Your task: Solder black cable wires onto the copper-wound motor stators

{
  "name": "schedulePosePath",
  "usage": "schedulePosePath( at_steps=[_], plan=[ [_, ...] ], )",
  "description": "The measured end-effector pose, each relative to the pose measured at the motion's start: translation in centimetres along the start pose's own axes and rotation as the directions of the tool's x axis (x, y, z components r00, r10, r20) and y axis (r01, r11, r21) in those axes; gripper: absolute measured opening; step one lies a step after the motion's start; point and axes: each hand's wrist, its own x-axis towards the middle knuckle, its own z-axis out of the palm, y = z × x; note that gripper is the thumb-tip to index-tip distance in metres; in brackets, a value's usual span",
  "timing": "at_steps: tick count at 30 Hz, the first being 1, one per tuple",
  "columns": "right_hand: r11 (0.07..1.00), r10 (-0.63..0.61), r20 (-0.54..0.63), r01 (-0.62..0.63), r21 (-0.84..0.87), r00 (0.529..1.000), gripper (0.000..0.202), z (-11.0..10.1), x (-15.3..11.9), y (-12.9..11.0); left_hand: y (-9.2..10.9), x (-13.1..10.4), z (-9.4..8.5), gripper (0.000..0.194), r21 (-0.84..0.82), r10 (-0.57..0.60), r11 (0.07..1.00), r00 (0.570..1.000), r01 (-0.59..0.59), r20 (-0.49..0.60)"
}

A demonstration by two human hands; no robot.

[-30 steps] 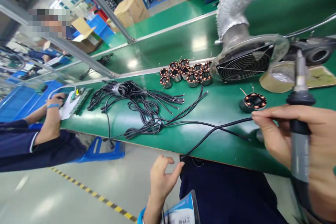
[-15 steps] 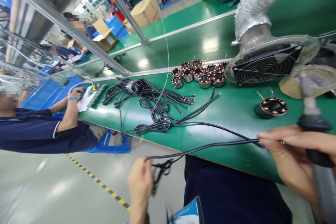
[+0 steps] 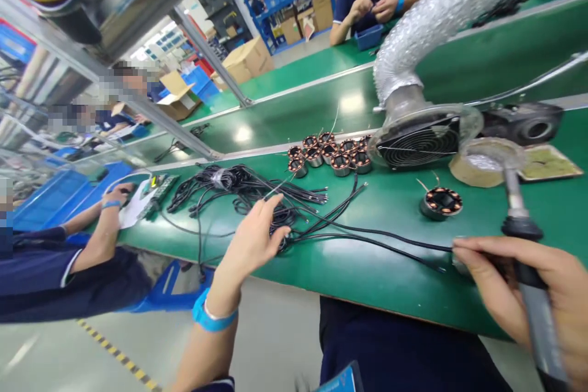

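My left hand (image 3: pixel 255 239) rests on the tangle of black cables (image 3: pixel 257 196) lying on the green bench (image 3: pixel 367 269), its fingers closed around a coiled cable end. One black cable (image 3: pixel 376 236) runs from there to my right hand (image 3: pixel 514 285), which pinches its other end. That same hand grips a soldering iron (image 3: pixel 523 239) that points up. A single copper-wound stator (image 3: pixel 441 202) sits just beyond the right hand. A cluster of several stators (image 3: pixel 328 153) stands farther back.
A fume extractor fan (image 3: pixel 418 141) on a silver flexible duct (image 3: pixel 441 12) stands at the back right, beside a tape roll (image 3: pixel 482 162). A person's arm (image 3: pixel 98 233) works at the left with a circuit board (image 3: pixel 156 193). Another person sits across the far belt.
My left hand has come up from below the bench edge and carried the coiled cable end onto the cable tangle. The right hand keeps its pinch and the soldering iron.
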Motion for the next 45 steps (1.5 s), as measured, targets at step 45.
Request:
schedulePosePath(
  at_steps=[45],
  plan=[
    [0.97,-0.031,0.056,0.017,0.241,0.998,0.018,0.2,0.1,-3.8,16.4,7.7,8.5,0.041,-0.893,0.253,0.155,0.857,0.422,0.449]
  ],
)
